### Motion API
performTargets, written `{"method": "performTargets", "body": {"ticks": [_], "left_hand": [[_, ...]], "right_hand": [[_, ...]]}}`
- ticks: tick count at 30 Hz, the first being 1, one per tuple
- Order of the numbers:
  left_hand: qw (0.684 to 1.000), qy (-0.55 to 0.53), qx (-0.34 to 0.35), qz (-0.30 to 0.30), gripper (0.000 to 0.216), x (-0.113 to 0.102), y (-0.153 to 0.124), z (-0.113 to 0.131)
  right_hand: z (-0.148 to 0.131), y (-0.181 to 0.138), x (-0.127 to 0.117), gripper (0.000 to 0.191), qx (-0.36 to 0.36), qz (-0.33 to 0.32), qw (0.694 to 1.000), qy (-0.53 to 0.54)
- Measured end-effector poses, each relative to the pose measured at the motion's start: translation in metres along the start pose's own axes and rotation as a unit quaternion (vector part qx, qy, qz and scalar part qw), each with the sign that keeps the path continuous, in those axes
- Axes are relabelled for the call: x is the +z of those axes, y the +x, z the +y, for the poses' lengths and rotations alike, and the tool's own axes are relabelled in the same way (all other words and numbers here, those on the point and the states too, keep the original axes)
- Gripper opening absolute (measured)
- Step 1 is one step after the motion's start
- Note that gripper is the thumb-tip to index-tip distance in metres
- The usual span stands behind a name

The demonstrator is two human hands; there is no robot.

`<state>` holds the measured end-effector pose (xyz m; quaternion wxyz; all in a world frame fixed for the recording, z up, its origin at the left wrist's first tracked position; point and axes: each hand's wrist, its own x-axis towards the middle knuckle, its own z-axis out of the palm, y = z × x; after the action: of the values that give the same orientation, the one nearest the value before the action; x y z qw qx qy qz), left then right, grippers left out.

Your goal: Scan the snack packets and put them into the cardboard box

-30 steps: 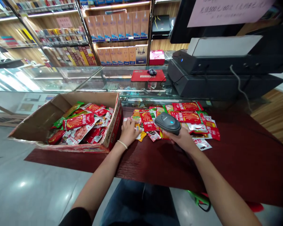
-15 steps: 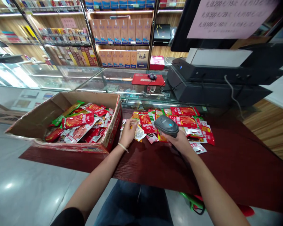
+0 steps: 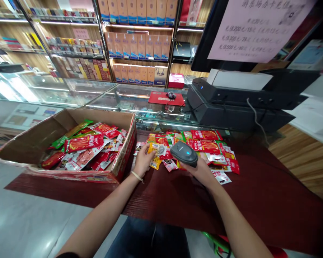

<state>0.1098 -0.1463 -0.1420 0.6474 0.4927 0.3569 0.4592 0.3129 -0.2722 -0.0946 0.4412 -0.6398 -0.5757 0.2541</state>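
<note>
My left hand (image 3: 142, 161) pinches a small yellow-and-white snack packet (image 3: 156, 149), lifted just above the pile of red and green snack packets (image 3: 207, 145) on the dark red table (image 3: 258, 200). My right hand (image 3: 201, 170) grips a grey handheld barcode scanner (image 3: 183, 153) with a blue light on top. The scanner's head points left toward the held packet, a few centimetres from it.
An open cardboard box (image 3: 34, 139) full of similar packets stands at the left of the table. Behind it runs a glass counter (image 3: 140, 98) with a red mat and mouse. A black printer and till (image 3: 231, 104) sits at the right.
My left hand has picked a small packet out of the pile and raised it in front of the scanner. The camera has tilted up a little; the right hand has stayed in place.
</note>
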Motion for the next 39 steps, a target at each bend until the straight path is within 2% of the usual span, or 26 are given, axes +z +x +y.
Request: {"method": "performTargets", "body": {"ticks": [4,7,10,12,17,22,24,26,28,31,34,36,38,39], "left_hand": [[1.0,-0.017,-0.014,0.004,0.044,-0.001,0.001,-0.002],[1.0,-0.001,-0.013,0.009,0.041,-0.001,0.001,0.001],[0.998,0.066,0.007,0.004,0.038,-0.001,0.001,0.005],[0.995,0.095,0.02,-0.003,0.036,-0.001,0.001,0.007],[0.996,0.074,0.057,0.008,0.034,-0.002,0.004,0.004],[0.978,0.174,0.114,0.029,0.037,-0.006,0.004,-0.001],[0.954,0.241,0.175,0.019,0.033,-0.007,-0.001,0.002],[0.919,0.306,0.251,-0.003,0.028,-0.007,-0.009,0.014],[0.88,0.355,0.315,-0.017,0.026,-0.006,-0.023,0.035],[0.824,0.417,0.383,-0.011,0.027,-0.009,-0.047,0.082],[0.769,0.477,0.424,0.042,0.028,-0.026,-0.062,0.133],[0.737,0.495,0.446,0.113,0.029,-0.047,-0.063,0.159],[0.713,0.511,0.448,0.172,0.031,-0.073,-0.057,0.175],[0.708,0.529,0.433,0.179,0.033,-0.086,-0.052,0.178]], "right_hand": [[0.007,-0.001,0.003,0.056,-0.048,-0.018,0.999,0.007],[0.01,-0.002,0.004,0.046,-0.043,-0.066,0.997,-0.004],[0.01,-0.002,0.003,0.034,-0.037,-0.086,0.995,-0.016],[0.009,-0.002,0.002,0.032,-0.032,-0.082,0.996,-0.019],[0.007,-0.001,0.002,0.035,-0.028,-0.039,0.999,0.006],[0.006,0.004,0.003,0.037,0.004,0.001,1.0,0.013],[0.008,0.005,0.002,0.033,0.013,0.031,0.999,0.003],[0.01,0.006,-0.001,0.027,0.021,0.053,0.998,-0.004],[0.013,0.006,-0.003,0.032,0.037,0.056,0.998,0.0],[0.018,0.006,-0.007,0.041,0.052,0.059,0.997,0.025],[0.023,0.006,-0.009,0.046,0.037,0.058,0.997,0.038],[0.025,0.006,-0.009,0.048,0.03,0.052,0.998,0.036],[0.026,0.007,-0.009,0.048,0.034,0.051,0.998,0.032],[0.027,0.006,-0.008,0.048,0.038,0.052,0.997,0.032]]}}
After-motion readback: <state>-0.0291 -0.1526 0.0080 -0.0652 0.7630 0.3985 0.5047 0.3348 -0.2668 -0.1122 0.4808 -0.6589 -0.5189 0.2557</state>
